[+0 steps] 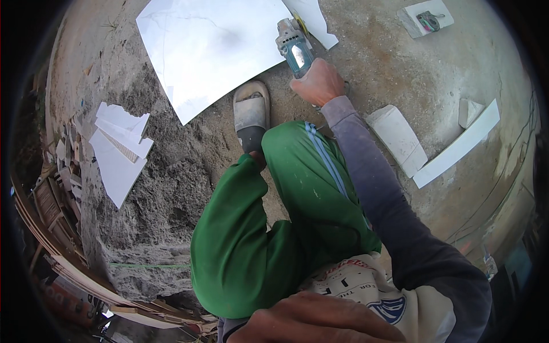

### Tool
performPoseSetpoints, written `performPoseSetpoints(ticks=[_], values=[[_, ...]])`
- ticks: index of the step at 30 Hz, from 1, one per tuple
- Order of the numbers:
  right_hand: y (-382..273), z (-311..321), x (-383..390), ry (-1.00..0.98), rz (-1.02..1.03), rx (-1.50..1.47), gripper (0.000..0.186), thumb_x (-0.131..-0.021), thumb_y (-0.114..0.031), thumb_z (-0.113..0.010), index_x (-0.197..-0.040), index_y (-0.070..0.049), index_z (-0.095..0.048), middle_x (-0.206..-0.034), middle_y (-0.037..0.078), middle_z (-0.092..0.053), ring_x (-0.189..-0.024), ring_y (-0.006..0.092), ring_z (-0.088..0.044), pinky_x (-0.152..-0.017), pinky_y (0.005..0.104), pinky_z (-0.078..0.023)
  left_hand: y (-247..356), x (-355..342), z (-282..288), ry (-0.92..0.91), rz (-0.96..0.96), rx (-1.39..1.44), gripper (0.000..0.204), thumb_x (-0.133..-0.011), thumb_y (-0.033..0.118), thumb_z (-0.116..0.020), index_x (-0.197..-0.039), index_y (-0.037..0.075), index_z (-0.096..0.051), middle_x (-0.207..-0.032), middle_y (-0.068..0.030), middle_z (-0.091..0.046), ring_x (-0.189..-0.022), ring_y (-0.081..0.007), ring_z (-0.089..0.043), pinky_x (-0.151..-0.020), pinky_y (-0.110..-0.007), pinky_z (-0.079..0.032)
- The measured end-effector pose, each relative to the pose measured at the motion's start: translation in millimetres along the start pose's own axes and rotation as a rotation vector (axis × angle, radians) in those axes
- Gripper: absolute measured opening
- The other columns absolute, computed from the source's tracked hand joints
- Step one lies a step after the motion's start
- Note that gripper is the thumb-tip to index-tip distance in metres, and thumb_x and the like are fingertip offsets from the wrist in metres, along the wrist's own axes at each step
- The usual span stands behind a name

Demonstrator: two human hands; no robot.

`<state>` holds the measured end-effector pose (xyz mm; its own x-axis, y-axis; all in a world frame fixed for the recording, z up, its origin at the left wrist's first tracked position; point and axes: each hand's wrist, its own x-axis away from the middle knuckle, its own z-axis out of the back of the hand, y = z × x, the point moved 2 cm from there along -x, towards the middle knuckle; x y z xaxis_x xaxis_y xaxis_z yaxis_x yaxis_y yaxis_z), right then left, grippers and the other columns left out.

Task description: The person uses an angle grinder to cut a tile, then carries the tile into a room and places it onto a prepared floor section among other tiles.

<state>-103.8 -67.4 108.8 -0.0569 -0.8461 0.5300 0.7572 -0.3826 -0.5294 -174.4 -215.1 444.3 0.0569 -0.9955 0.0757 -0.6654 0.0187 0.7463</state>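
Note:
My right hand (319, 83) is closed round the teal body of an angle grinder (298, 56), held out ahead of me. The grinder's dusty grey head rests at or just above the right edge of a large white tile (211, 51); whether it touches, I cannot tell. A yellowish curved edge shows beside the head. Beyond it lies a narrower white tile piece (315, 20). Close to the camera at the lower edge, my left hand (320, 320) is held near my chest. Its fingers are partly cut off by the frame, and nothing shows in it.
Cut white tile pieces (117, 151) lie on a rough concrete mass (166, 194) at left. At right are a dusty block (398, 137), a long white strip (457, 146) and a small offcut (470, 112). A tape measure (428, 22) sits on another piece. My sandalled foot (251, 108) is by the large tile.

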Motion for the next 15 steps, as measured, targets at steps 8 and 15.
performPoseSetpoints(ticks=[8,15], values=[[1.7,0.2,4.4,0.008,0.001,0.0,0.038,-0.073,-0.028,-0.08,-0.095,0.002,-0.078,-0.102,0.027,-0.077,-0.098,0.0435,-0.076,-0.091,0.0479,-0.06,-2.0,-16.7,11.7,-0.349,-0.352,0.075,0.054,-0.111,0.038,-0.053,-0.103,-0.009,-0.078,-0.09,-0.0255,-0.078,-0.074,-0.0304,-0.078,-0.066,-0.036,-0.063],[5.3,-2.2,8.5,-0.004,0.007,0.001,0.039,-0.074,-0.028,-0.08,-0.097,0.004,-0.077,-0.102,0.028,-0.077,-0.098,0.044,-0.076,-0.091,0.0486,-0.06,6.1,1.1,-5.4,0.028,0.04,-0.012,0.052,-0.107,0.041,-0.061,-0.101,-0.008,-0.078,-0.089,-0.0247,-0.079,-0.075,-0.0302,-0.078,-0.068,-0.035,-0.064]])
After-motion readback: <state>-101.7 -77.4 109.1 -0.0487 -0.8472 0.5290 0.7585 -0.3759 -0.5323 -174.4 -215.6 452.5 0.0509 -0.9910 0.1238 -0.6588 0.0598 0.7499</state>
